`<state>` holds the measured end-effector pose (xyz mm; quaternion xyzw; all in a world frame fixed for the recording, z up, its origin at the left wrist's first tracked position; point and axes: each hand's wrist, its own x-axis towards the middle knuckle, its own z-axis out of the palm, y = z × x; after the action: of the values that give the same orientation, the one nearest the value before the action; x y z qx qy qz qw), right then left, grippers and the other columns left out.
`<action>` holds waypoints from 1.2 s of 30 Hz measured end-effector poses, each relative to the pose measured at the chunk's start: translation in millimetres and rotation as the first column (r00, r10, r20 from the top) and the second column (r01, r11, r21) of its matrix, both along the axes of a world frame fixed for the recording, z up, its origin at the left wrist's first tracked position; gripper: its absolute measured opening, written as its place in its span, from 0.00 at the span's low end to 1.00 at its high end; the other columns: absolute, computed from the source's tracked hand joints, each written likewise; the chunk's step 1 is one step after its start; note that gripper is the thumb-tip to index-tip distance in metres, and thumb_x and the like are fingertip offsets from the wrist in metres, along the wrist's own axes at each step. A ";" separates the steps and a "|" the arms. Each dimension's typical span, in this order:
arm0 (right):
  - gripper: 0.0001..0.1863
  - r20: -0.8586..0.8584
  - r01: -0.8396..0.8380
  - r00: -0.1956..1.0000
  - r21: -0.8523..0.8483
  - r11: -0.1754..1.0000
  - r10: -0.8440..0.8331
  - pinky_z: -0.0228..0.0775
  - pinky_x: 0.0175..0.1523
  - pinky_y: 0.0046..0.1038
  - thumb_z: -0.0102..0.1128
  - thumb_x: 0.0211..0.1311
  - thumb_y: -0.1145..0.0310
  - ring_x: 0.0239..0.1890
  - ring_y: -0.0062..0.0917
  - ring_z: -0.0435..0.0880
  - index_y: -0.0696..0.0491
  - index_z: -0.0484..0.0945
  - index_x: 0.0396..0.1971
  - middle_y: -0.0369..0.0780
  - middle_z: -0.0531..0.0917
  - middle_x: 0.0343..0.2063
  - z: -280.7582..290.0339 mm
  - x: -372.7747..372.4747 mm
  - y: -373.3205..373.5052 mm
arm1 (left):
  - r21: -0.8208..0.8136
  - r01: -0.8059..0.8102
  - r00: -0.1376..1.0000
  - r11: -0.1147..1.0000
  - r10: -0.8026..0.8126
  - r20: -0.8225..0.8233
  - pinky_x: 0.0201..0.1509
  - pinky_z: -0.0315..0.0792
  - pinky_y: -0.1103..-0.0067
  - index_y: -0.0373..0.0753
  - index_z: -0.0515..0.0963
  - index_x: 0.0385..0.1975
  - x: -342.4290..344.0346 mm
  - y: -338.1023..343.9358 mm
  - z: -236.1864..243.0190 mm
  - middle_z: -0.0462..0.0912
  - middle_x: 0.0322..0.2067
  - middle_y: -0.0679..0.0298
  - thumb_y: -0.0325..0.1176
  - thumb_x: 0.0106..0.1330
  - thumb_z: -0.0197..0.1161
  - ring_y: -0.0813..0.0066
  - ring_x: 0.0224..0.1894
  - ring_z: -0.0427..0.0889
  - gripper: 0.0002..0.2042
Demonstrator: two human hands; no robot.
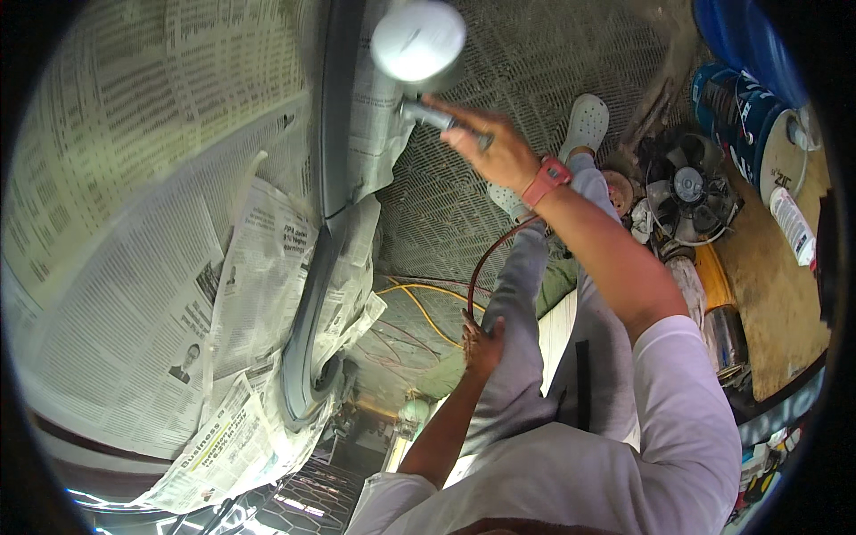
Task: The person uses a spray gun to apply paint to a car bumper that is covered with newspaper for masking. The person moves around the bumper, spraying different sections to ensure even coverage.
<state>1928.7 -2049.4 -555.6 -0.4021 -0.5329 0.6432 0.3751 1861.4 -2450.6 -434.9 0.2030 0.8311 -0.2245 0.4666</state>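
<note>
My right hand [499, 153] is closed around the handle of a spray gun [430, 114]. The gun's round white cup [419, 40] looks blurred. It is held just to the right of a long dark grey trim strip [332, 125], with a gap between them. Sheets of newspaper [125, 294] cover the panels on both sides of the strip. A dark red hose [478, 272] curves from near my right wrist down to my left hand [482, 346]. That hand is closed on the hose beside my thigh.
Yellow and thin red cables [419, 308] lie on the floor below the hose. At right are a black fan [688, 185], a blue drum [753, 116], a white bottle [792, 227] and a wooden board [771, 312]. A patterned mat [499, 53] lies under my feet.
</note>
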 end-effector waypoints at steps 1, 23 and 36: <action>0.29 -0.005 0.028 1.000 -0.033 0.999 -0.028 0.82 0.57 0.37 0.52 0.79 0.41 0.46 0.36 0.91 0.39 0.75 0.72 0.46 0.91 0.47 -1.7 9.8 22.3 | -0.015 0.016 1.000 1.000 -0.016 -0.001 0.74 0.64 0.52 0.26 0.39 0.80 3.5 12.8 -1.5 0.66 0.67 0.32 0.67 0.69 0.62 0.34 0.69 0.68 0.58; 0.26 -0.054 0.183 0.983 0.204 0.962 -0.175 0.84 0.52 0.36 0.60 0.76 0.53 0.47 0.37 0.91 0.46 0.77 0.70 0.46 0.89 0.49 -103.7 34.4 70.0 | 0.017 0.177 0.982 0.984 -0.175 -0.072 0.68 0.66 0.54 0.30 0.35 0.81 34.8 99.9 -37.8 0.66 0.60 0.39 0.50 0.61 0.75 0.40 0.62 0.69 0.61; 0.35 -0.012 -0.375 0.909 0.410 0.831 0.416 0.87 0.38 0.35 0.71 0.65 0.45 0.34 0.34 0.89 0.36 0.74 0.71 0.42 0.81 0.46 -148.6 -60.9 -153.8 | 0.055 0.223 0.975 0.973 -0.222 -0.016 0.66 0.66 0.52 0.34 0.37 0.83 14.7 93.6 -42.2 0.68 0.55 0.35 0.47 0.60 0.74 0.36 0.55 0.71 0.59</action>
<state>1867.9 -2203.3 -704.2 -0.1651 -0.7046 0.6038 0.3343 1876.1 -2357.0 -477.2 0.3068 0.8114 -0.2527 0.4285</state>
